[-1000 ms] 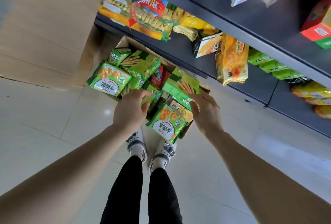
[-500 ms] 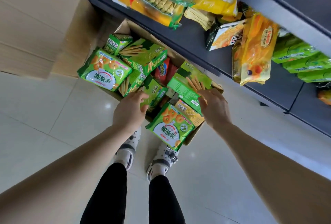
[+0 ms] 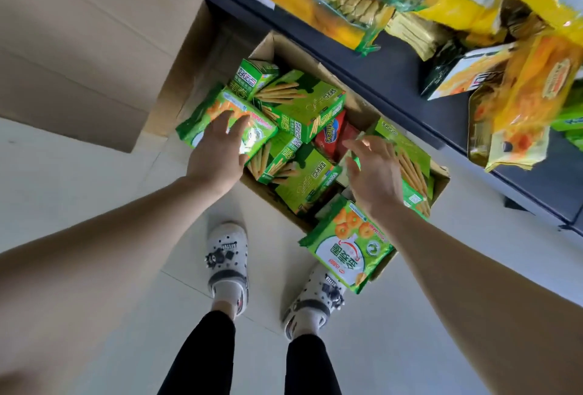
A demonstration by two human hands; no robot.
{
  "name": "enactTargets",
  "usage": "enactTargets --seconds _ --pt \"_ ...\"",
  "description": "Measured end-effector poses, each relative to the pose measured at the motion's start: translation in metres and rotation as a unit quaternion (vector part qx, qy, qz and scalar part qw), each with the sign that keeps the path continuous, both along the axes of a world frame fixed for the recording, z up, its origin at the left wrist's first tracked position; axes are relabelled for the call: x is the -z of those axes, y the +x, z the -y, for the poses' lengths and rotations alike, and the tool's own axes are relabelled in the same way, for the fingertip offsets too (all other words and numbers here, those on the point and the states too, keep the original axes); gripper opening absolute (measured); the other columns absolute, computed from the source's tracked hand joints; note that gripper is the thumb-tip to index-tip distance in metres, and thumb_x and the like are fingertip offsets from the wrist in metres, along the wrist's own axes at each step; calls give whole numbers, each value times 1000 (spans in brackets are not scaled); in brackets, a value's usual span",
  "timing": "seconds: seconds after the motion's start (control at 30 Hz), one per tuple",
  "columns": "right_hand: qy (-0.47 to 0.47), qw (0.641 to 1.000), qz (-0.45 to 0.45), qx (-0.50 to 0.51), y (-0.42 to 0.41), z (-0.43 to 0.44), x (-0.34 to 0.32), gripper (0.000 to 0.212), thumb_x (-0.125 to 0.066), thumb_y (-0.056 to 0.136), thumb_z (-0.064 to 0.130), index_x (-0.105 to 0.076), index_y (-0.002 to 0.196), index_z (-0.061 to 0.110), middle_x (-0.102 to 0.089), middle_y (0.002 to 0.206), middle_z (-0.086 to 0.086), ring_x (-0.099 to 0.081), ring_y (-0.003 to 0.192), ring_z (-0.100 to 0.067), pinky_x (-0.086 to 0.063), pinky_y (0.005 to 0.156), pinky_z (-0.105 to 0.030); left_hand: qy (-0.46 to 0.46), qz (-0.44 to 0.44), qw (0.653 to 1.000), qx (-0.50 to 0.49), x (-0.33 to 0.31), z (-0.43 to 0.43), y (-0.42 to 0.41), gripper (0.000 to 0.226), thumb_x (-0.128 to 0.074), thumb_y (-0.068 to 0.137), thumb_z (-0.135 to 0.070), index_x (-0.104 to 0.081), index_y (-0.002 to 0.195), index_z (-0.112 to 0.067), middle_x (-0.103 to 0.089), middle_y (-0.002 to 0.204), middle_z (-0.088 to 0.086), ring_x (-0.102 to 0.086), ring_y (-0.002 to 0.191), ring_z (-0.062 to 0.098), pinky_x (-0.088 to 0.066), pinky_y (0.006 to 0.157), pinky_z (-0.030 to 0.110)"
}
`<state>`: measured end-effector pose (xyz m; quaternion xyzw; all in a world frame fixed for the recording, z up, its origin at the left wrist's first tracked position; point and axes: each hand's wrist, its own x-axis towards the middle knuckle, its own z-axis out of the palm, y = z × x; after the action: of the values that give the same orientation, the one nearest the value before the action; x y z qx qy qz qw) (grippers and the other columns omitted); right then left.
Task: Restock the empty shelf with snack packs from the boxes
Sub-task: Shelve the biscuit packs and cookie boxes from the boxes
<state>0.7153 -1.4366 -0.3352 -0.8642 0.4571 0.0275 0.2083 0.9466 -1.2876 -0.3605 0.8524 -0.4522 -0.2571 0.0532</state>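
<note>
An open cardboard box (image 3: 440, 184) on the floor holds several green biscuit-stick boxes (image 3: 310, 104) and green snack bags. My left hand (image 3: 217, 148) reaches over the box's left side, fingers spread above a green ring-snack bag (image 3: 202, 124); whether it touches the bag is unclear. Above the middle of the box hovers my right hand (image 3: 373, 173), fingers straight, holding nothing, over a green stick box (image 3: 410, 154). A second ring-snack bag (image 3: 345, 252) hangs over the box's near edge. A red pack (image 3: 331, 135) shows between the green ones.
The dark shelf (image 3: 410, 79) behind the box carries yellow and orange snack bags (image 3: 520, 104) and clear cookie packs (image 3: 347, 3). A large closed carton (image 3: 88, 41) stands at left. My feet in white clogs (image 3: 227, 265) stand on pale floor tiles just in front of the box.
Both hands have lifted off the packs and opened. My left hand moved left and farther, over the left ring-snack bag. The camera has tilted down and closer to the box.
</note>
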Motion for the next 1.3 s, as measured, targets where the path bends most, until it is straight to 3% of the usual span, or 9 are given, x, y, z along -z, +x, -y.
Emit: enactTargets --seconds 0.13,0.33,0.47,0.57,0.67,0.77,0.9,1.13,1.3 --pt "-4 1000 3 2 33 1 17 31 -67 91 10 -69 122 13 -62 120 -18 -57 107 -39 -47 92 -48 -3 20 999 33 14 13 23 73 -71 86 -11 -36 150 -12 -33 154 16 -35 139 36 -40 106 46" --pt "16 994 -103 25 63 20 30 43 -58 97 29 -54 139 20 -51 138 -12 -50 122 -34 -41 101 -45 -60 72 992 89 30 24 22 67 -77 75 -3 -53 138 -6 -52 132 20 -49 116 41 -46 95 47" --pt "104 988 -116 -8 79 23 46 74 -70 89 12 -35 151 30 -29 154 -13 -43 131 -36 -47 100 -43 -50 75 991 94 40 36 16 66 -78 74 -7 -55 136 -10 -54 132 17 -50 114 40 -49 90 47" --pt "75 982 -162 -68 95 25 63 94 -73 79 -4 -29 151 37 -14 161 -9 -31 140 -36 -50 98 -45 -42 92 990 96 45 38 18 66 -80 68 -4 -60 130 -11 -56 130 15 -51 112 40 -49 83 45" --pt "19 974 -194 -114 98 25 74 94 -82 73 5 -33 149 33 -24 158 -6 -29 143 -36 -44 103 -48 -58 111 985 118 49 32 26 66 -81 63 1 -63 125 -9 -55 131 15 -50 113 39 -48 87 44" --pt "-94 974 -136 -154 91 25 75 69 -87 66 7 -58 128 20 -62 125 -5 -57 116 -33 -54 81 -42 -56 105 985 124 50 27 27 70 -81 62 2 -60 127 -9 -52 135 15 -49 113 39 -48 91 45" --pt "-115 968 -17 -223 77 34 62 51 -81 70 9 -60 116 11 -64 113 -8 -60 87 -31 -58 60 -39 -47 78 990 105 42 32 19 74 -80 69 -4 -52 137 -9 -51 136 17 -51 112 40 -48 92 48" --pt "-46 982 102 -151 69 45 18 58 -72 80 20 -54 133 6 -63 124 -9 -63 102 -30 -55 89 -39 -87 -22 990 112 10 73 4 93 -81 78 -20 -27 153 -11 -37 151 15 -35 138 34 -30 117 42" --pt "-40 982 155 -103 37 48 -9 51 -73 85 28 -56 128 5 -67 105 -4 -66 80 -17 -45 75 -14 -126 22 986 103 2 104 -14 79 -83 73 -30 -44 140 -17 -51 137 8 -43 132 33 -35 114 44"
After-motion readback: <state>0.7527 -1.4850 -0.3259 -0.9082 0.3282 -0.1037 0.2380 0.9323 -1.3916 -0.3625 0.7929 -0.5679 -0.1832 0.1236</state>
